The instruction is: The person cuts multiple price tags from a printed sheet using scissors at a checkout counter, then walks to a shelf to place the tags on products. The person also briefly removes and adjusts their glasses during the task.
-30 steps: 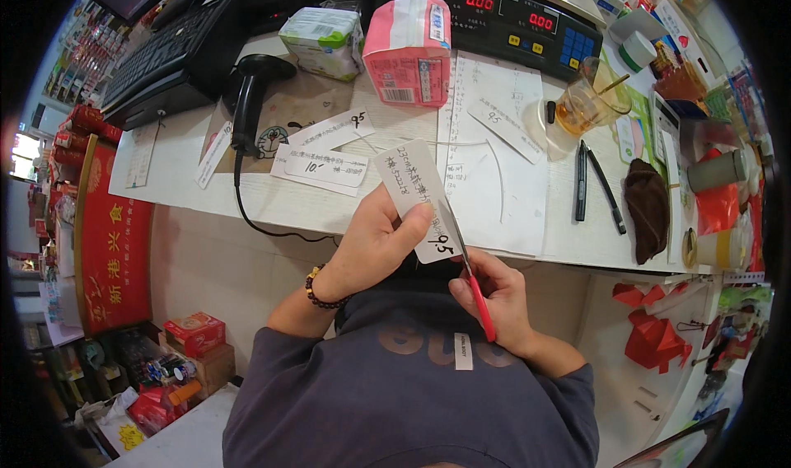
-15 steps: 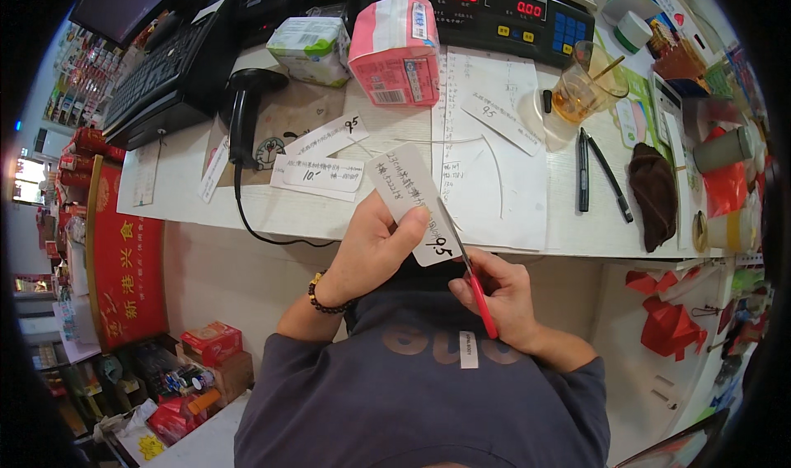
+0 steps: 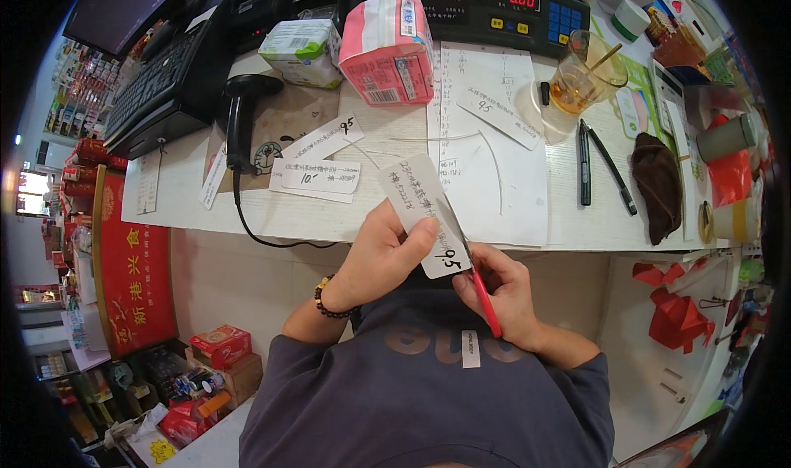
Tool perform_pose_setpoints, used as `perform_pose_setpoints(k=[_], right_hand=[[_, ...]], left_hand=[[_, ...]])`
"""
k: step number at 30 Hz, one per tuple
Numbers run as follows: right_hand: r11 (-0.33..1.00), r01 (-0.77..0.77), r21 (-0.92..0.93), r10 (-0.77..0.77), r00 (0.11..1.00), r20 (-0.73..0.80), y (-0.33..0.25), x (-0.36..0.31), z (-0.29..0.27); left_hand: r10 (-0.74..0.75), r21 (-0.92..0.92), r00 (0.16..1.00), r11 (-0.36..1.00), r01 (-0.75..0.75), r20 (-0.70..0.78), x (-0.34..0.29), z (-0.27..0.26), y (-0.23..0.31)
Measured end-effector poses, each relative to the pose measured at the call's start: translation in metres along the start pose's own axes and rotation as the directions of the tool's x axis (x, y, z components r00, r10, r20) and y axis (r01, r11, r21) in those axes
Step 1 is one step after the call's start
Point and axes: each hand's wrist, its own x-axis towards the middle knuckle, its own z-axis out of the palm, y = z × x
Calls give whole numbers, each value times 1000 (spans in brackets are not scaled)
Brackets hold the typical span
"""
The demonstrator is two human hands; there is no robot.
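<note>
My left hand (image 3: 372, 258) pinches a white paper tag (image 3: 409, 189) with handwriting on it, thumb lying across its front. A beaded bracelet circles that wrist. My right hand (image 3: 509, 297) holds scissors (image 3: 486, 305) with red handles, their blades pointing up along the tag's right edge. How far apart the blades stand is hard to make out. Both hands are in front of my body at the desk's near edge. Beyond them on the desk lie several similar handwritten tags (image 3: 323, 174) and a thin curved paper strip (image 3: 495, 167).
A black barcode scanner (image 3: 240, 122) with its cable is on the left of the desk (image 3: 387, 126). Pink (image 3: 387, 52) and green-white packages (image 3: 301, 49) stand before a scale (image 3: 527, 19). Right lie a glass cup (image 3: 581, 77), pens (image 3: 585, 163) and a brown cloth (image 3: 657, 188).
The tag and scissors have shifted slightly down and right in the picture, the scissor blades now nearer the tag's lower right edge. Both hands keep their hold.
</note>
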Motion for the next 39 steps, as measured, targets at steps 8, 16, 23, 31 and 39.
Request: perform_pose_setpoints(k=[8, 16, 23, 31, 39], right_hand=[[999, -11, 38, 11, 1000, 6, 0, 0, -1], [1000, 21, -12, -21, 1000, 5, 2, 1, -2], [1000, 17, 9, -17, 1000, -18, 2, 2, -2], [998, -14, 62, 17, 999, -48, 4, 0, -4], [983, -44, 176, 47, 999, -10, 2, 1, -7]], left_hand=[[8, 13, 1000, 1000, -8, 12, 1, 1, 1], [9, 22, 1000, 1000, -10, 16, 1, 1, 2], [18, 49, 1000, 999, -19, 13, 5, -1, 2], [47, -20, 995, 999, -49, -83, 16, -4, 2], [27, -32, 1000, 999, -27, -11, 14, 4, -1]])
